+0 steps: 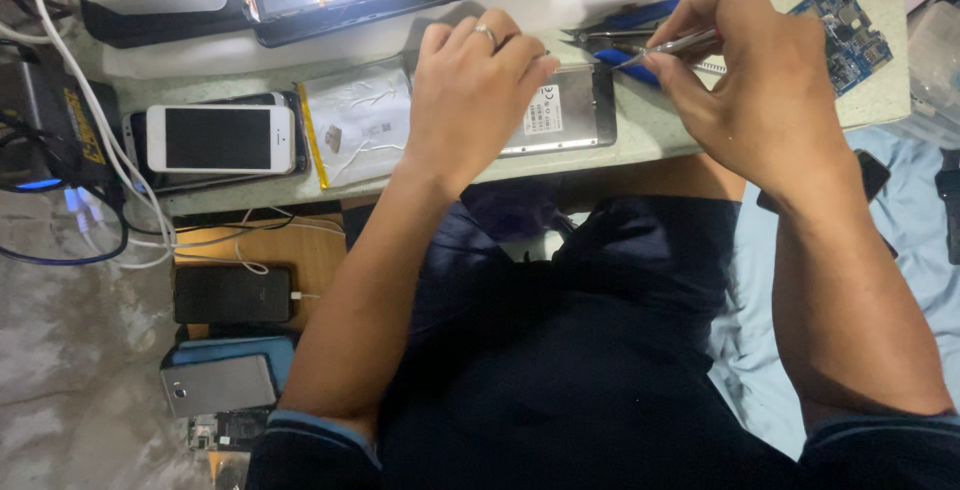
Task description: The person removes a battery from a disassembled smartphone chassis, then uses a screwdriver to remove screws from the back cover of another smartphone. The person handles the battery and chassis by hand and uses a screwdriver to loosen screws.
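A white smartphone (221, 138) lies face up on the pale tabletop (660, 130), stacked on a darker device. Just beside it rests a silver foil-wrapped battery pack (355, 125). A blue circuit board (848, 32) sits at the far right corner. White cables (95, 120) run down the left side. Below the tabletop, a black phone (232, 295) lies on a wooden surface, with a silver phone (218, 385) nearer still.

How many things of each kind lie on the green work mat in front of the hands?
White phone: 1
Silver battery pack: 1
Opened grey device: 1
Blue circuit board: 1
Blue-handled pliers: 1
Total: 5
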